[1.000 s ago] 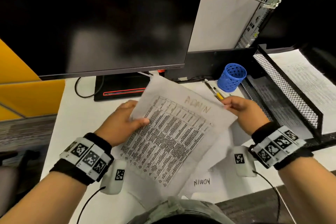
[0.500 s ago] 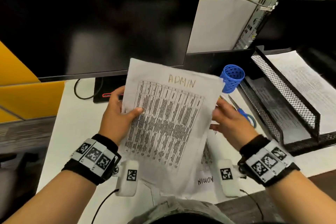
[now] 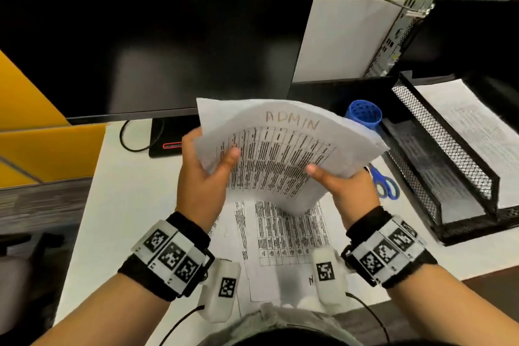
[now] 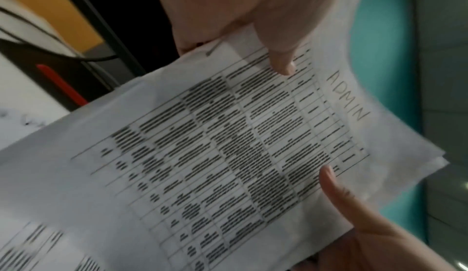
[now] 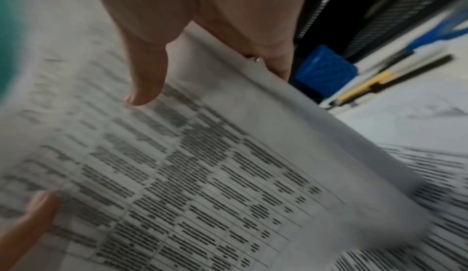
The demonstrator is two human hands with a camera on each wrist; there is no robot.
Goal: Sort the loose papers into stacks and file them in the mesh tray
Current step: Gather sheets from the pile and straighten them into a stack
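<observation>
The left hand (image 3: pixel 200 177) and right hand (image 3: pixel 345 185) are each clamped on the same bundle of sheets marked ADMIN (image 3: pixel 280 154), thumbs on the printed face, fingers behind. The bundle is held clear of the bench (image 3: pixel 126 205), bowed upward between the two grips, in front of the monitor (image 3: pixel 157 34). The left wrist view shows its far corners out of register. More printed sheets (image 3: pixel 283 233) lie flat on the bench directly beneath.

Risks, as judged: the bow puts the sheets under strain, and an uneven release could fan or drop them onto the loose sheets below, mixing the sorted with the unsorted. The misaligned corners could catch on the wire edge of the mesh tray (image 3: pixel 438 154) at filing.

Clearances: the tray stands to the right, with paper already in its upper level. A blue pen cup (image 3: pixel 363 115) and blue-handled scissors (image 3: pixel 384 185) sit between the hands and the tray mouth, and the route there is narrow. Open bench surface lies to the left.
</observation>
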